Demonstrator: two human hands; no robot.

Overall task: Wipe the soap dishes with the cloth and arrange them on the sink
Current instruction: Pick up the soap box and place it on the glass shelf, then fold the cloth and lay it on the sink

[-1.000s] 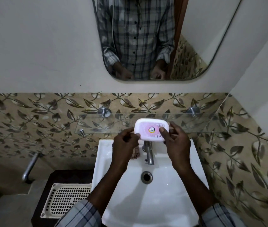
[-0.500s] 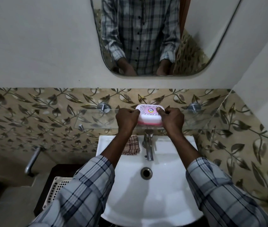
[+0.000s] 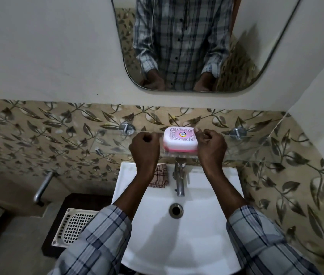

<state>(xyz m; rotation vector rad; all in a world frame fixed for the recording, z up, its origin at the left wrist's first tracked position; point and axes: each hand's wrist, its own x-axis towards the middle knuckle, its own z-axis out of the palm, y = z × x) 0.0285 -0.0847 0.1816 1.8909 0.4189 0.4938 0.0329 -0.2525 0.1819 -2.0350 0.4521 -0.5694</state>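
Since half a second ago the left hand has let go of the lidded soap dish and drawn slightly aside, its grip curled narrow around nothing. The right hand stays at the dish's right end, thumb at the lid's corner; whether that grip still pinches cannot be told. Rounded glossy white plastic with a pink base and a printed lid, the dish sits flat on the clear glass shelf, probably being squared there, while the soft checked cloth lies crumpled on the white ceramic sink rim beside the steel tap, handy for wiping.
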